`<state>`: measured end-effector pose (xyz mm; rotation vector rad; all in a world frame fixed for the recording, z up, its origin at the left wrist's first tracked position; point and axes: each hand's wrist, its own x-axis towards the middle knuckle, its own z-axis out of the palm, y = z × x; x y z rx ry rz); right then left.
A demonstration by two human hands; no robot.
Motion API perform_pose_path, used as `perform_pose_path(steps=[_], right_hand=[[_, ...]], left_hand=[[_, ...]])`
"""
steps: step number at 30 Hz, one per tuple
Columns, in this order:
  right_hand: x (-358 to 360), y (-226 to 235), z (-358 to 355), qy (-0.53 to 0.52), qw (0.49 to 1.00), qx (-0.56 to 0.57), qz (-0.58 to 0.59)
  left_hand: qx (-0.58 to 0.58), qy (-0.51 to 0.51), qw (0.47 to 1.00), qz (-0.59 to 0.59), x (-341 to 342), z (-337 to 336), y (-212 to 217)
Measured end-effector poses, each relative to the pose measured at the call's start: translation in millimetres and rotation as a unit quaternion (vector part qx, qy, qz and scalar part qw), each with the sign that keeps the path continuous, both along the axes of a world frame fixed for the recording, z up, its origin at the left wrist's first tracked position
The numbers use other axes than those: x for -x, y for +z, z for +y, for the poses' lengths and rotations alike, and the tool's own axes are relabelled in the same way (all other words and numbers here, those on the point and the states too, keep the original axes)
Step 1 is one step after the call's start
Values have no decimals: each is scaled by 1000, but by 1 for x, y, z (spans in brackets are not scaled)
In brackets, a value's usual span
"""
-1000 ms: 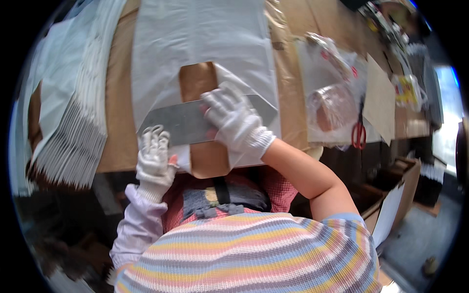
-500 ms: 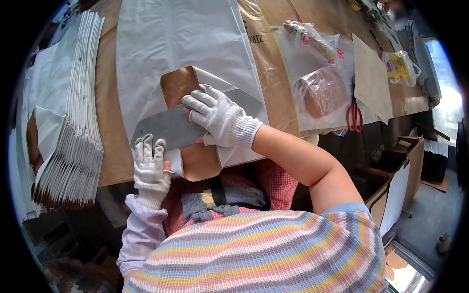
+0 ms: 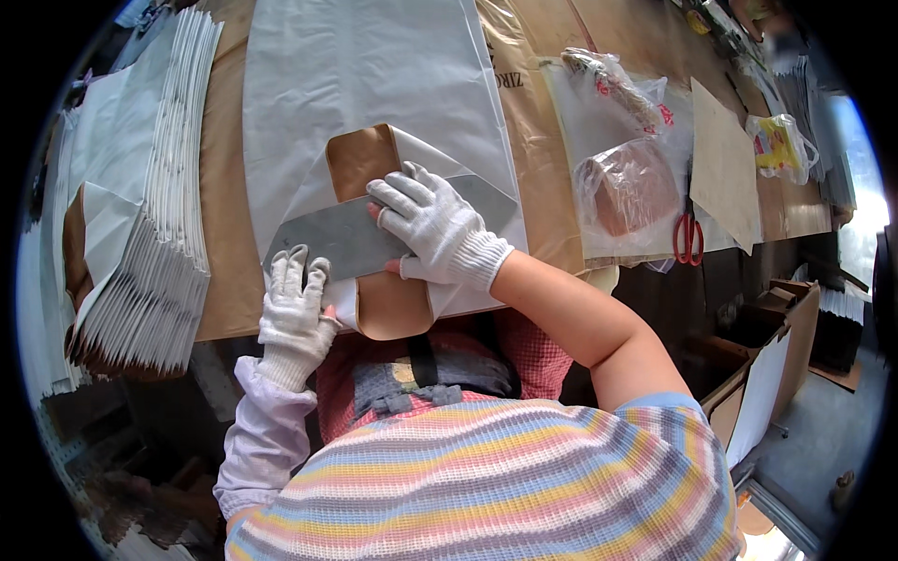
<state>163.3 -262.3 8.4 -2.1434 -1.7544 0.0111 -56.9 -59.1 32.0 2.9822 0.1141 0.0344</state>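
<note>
A long white paper bag (image 3: pixel 365 65) lies before me, its near end folded out to show brown inner flaps (image 3: pixel 361 161). Across that folded end rests a flat grey metal plate (image 3: pixel 327 236), slightly slanted. My right hand (image 3: pixel 438 224), in a white knit glove, lies palm down on the plate, fingers stretched out and thumb near its lower edge. At the plate's left end is my left hand (image 3: pixel 297 304), also gloved, its fingers extended on the bag's near left corner. Fingertips show bare on both thumbs.
A thick stack of folded white bags (image 3: pixel 154 252) stands at the left. On the right are clear plastic wrap around something pinkish brown (image 3: pixel 636 192), red-handled scissors (image 3: pixel 688 238), a beige board (image 3: pixel 722 164) and a yellow-and-white plastic bag (image 3: pixel 781 148). Below the table's right edge stand cardboard boxes (image 3: pixel 762 346).
The whole view has shifted slightly, so the table things sit a little farther right. Both hands keep nearly the same places on the plate and bag.
</note>
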Motion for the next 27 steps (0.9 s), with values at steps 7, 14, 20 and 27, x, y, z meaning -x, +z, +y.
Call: perform_pose_path(steps=[7,14,20,27], right_hand=[[-8,4,0,32,995,-65,62],[-6,15,-52,39,987,-106,117],[5,-3,-59,-142,981,-88,104],[-3,18,-34,-316,944,90,37]], left_hand=[[2,-16,1000,6,-12,-4,16],[-57,-146,977,-142,-20,20,-24],[180,61,975,-116,-30,9,-24],[50,282,932,224,-103,6,53]])
